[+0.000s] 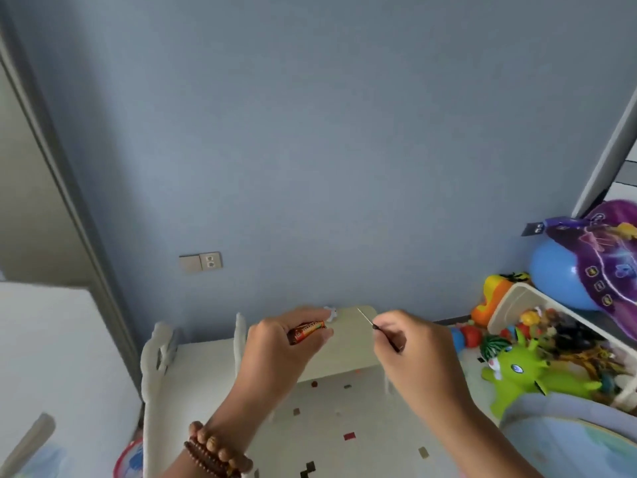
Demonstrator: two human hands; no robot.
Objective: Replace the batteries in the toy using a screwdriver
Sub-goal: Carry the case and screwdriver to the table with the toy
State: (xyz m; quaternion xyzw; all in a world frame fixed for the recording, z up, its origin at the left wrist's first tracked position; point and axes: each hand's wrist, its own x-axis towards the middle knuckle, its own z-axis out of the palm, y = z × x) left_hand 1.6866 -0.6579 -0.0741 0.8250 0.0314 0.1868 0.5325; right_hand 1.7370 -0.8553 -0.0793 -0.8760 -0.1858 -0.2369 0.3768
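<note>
Gripping battery [307, 330] in left fingers [272, 327], pinching thin screwdriver [376, 328] in right fingers [389, 320], above pale desk [348, 351]. Behind: blue wall [327, 132], socket [210, 261]. At right: toy bin [506, 305], green toy [517, 377], blue ball [555, 281].

free: tabletop [344, 412] centre | blocked: chair [155, 360] left, toy bin [509, 301] right
</note>
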